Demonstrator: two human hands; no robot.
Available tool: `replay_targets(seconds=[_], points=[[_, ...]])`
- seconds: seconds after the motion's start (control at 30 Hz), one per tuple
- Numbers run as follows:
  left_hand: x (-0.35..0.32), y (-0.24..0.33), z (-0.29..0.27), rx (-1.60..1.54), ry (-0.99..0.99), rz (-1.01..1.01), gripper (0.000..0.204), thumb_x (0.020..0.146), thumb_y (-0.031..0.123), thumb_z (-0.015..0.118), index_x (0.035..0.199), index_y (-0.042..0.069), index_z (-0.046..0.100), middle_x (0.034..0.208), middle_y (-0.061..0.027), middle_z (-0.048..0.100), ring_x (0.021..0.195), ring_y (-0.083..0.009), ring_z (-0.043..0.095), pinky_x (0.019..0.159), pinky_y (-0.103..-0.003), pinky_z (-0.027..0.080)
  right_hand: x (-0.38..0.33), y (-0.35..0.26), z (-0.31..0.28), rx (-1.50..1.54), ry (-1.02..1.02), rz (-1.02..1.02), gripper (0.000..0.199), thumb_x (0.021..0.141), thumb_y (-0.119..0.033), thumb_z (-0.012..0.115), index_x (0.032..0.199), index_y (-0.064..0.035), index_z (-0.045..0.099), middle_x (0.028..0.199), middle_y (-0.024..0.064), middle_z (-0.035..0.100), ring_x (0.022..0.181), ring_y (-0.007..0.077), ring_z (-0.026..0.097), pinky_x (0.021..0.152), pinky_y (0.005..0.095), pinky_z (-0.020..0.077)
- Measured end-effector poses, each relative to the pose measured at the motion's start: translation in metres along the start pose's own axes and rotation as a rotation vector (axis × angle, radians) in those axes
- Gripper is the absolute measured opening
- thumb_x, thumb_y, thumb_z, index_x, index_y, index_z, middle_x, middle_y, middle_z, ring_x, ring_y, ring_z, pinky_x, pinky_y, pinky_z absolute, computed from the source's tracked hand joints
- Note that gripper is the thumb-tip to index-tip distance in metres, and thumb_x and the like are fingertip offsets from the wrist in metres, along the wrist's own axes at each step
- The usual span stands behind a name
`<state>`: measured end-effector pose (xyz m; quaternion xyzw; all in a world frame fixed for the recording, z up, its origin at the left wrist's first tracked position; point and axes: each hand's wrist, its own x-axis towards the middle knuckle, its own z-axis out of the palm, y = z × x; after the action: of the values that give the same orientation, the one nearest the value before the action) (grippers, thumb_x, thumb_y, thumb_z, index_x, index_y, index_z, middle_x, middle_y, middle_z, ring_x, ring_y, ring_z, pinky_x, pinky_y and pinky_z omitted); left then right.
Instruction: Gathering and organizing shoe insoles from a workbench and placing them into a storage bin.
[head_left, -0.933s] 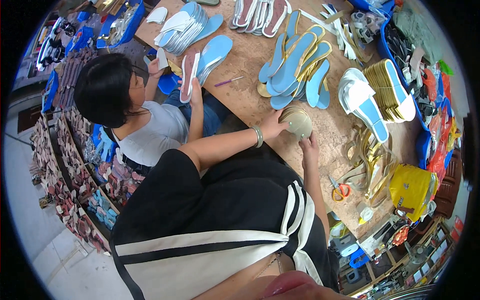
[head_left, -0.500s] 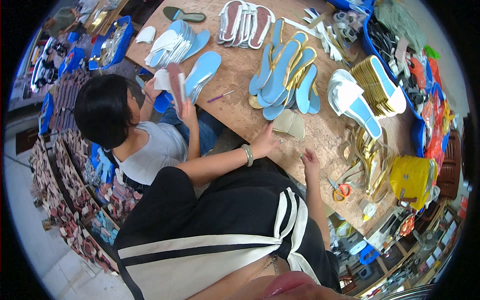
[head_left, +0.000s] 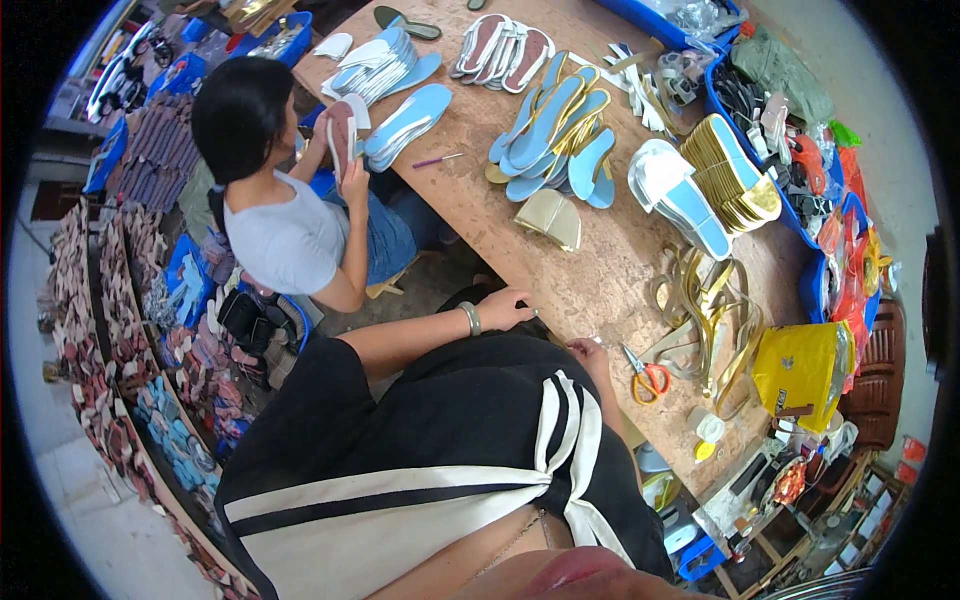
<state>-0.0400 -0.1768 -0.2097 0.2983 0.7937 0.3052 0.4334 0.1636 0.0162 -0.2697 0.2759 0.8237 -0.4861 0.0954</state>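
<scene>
My left hand (head_left: pixel 505 310), a bangle on its wrist, is over the table's near edge. Its fingers are slightly bent and apart, with nothing visible in them. Close by on its right, my right hand (head_left: pixel 588 354) rests at the same edge with its fingers curled in; whatever they may hold is hidden. Beyond my left hand lies a small stack of beige curved pieces (head_left: pixel 548 220), touched by neither hand. Orange-handled scissors (head_left: pixel 647 377) lie right of my right hand, beside a tangle of gold and beige strips (head_left: pixel 708 320).
Blue and gold insoles (head_left: pixel 550 135) are piled mid-table, with more stacked insoles (head_left: pixel 705 195) to their right. A seated co-worker (head_left: pixel 285 220) at the left holds a reddish-brown insole (head_left: pixel 341 140). A yellow bag (head_left: pixel 800 370) and blue bins (head_left: pixel 775 190) line the right side.
My left hand has drawn back from the beige pieces to the table's near edge. My right hand has moved down and left, and its fingers have curled. The view has shifted.
</scene>
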Motion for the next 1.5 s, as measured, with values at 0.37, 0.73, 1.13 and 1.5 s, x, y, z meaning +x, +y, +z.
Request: replay_targets(seconds=[0.37, 0.73, 1.13, 1.5], points=[[-0.058, 0.047, 0.059, -0.172, 0.119, 0.009, 0.041, 0.082, 0.028, 0.061, 0.111, -0.002, 0.058, 0.101, -0.0176, 0.063, 0.089, -0.0243, 0.062, 0.079, -0.032, 0.048, -0.024, 0.008, -0.042, -0.056, 0.045, -0.282, 0.026, 0.076, -0.003, 0.061, 0.102, -0.0056, 0.065, 0.078, 0.0121, 0.064, 0.063, 0.0242, 0.062, 0.061, 0.0337, 0.0502], [-0.072, 0.021, -0.018, -0.370, 0.611, 0.000, 0.029, 0.085, 0.017, 0.059, 0.108, 0.001, 0.060, 0.098, -0.0123, 0.066, 0.088, -0.0179, 0.063, 0.078, -0.029, 0.049, 0.049, -0.045, -0.024, -0.015, -0.102, -0.063, 0.022, 0.080, -0.022, 0.064, 0.092, -0.0036, 0.068, 0.060, 0.0060, 0.062, 0.051, 0.0118, 0.058, 0.050, 0.0273, 0.0443], [0.155, -0.007, -0.261, -0.042, 1.047, 0.003, 0.046, 0.080, 0.018, 0.060, 0.121, 0.000, 0.046, 0.118, -0.0201, 0.053, 0.113, -0.0359, 0.047, 0.097, -0.040, 0.037, 0.074, -0.078, 0.012, 0.126, -0.227, 0.180, 0.020, 0.086, -0.015, 0.057, 0.098, -0.0019, 0.065, 0.066, 0.0057, 0.063, 0.057, 0.0115, 0.058, 0.054, 0.0253, 0.0469], [0.339, -0.066, -0.385, 0.279, 1.007, -0.199, 0.073, 0.078, 0.033, 0.062, 0.136, 0.002, 0.030, 0.139, -0.0238, 0.032, 0.130, -0.0380, 0.028, 0.106, -0.046, 0.023, 0.071, -0.112, -0.011, 0.340, 0.085, 0.594, 0.025, 0.085, -0.012, 0.059, 0.107, -0.0023, 0.062, 0.077, 0.0075, 0.065, 0.067, 0.0135, 0.064, 0.062, 0.0258, 0.0489]])
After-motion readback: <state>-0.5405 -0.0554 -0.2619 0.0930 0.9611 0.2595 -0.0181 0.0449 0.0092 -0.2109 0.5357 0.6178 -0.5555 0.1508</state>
